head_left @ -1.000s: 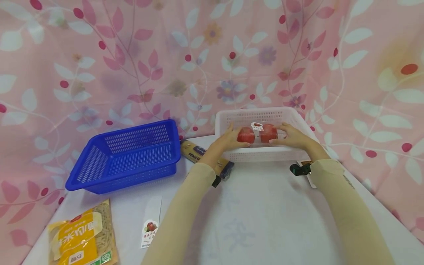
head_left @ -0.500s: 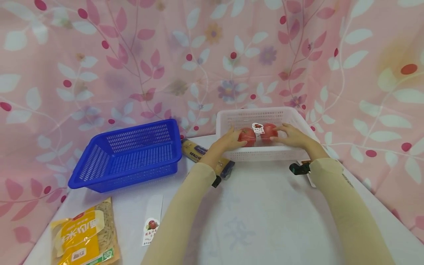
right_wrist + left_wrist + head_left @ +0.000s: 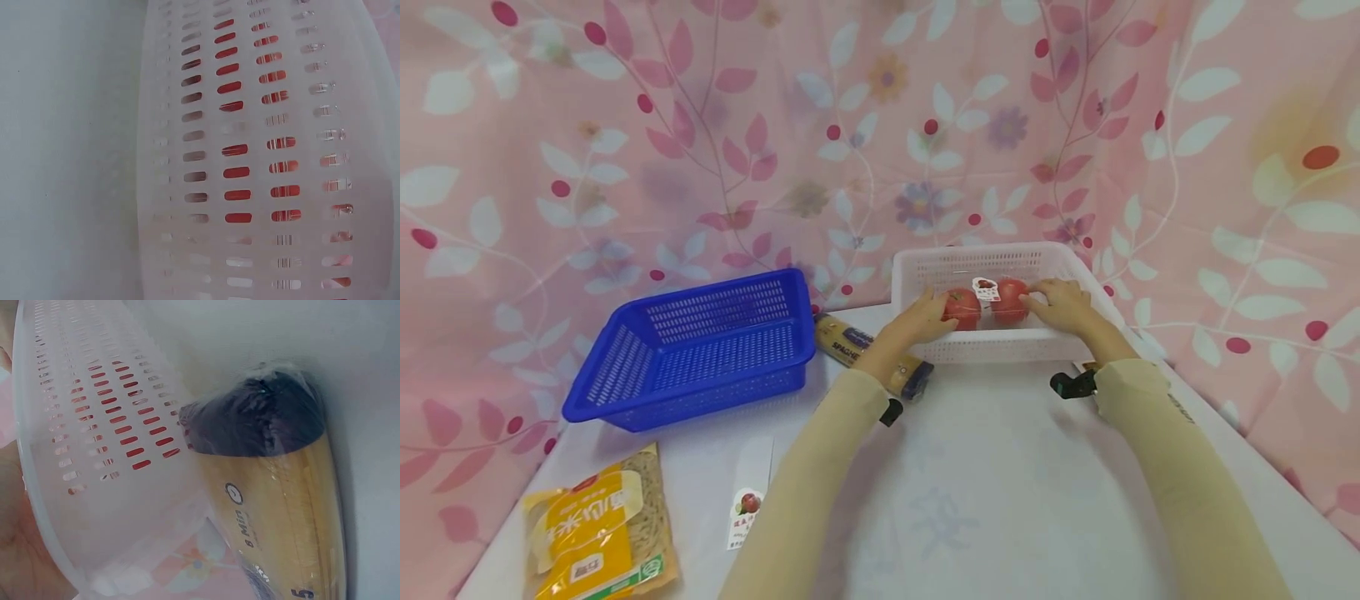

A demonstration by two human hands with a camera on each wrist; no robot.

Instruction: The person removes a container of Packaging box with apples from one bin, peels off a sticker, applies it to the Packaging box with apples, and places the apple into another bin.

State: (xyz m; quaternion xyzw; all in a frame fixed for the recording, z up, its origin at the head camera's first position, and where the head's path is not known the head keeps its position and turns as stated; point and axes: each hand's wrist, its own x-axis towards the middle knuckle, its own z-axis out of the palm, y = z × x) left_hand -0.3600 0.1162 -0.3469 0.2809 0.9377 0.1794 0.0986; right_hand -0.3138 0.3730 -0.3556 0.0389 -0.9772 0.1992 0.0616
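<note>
At the table's far edge, head view: left hand [image 3: 925, 321] and right hand [image 3: 1063, 304] each curl fingers round an end of the tomato pack [image 3: 985, 304], held low inside the white basket [image 3: 992, 262], one hand per end keeping it level. Blue basket [image 3: 700, 350] sits well apart.

Left wrist view: spaghetti packet [image 3: 275, 487] lies against the basket wall.

Right wrist view: red shows through wall slots.

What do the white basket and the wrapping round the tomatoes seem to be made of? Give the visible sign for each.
White basket: likely moulded plastic, matt, with regular slotted walls. Tomatoes: apparently in clear, glossy plastic packaging, with a printed label on top.
</note>
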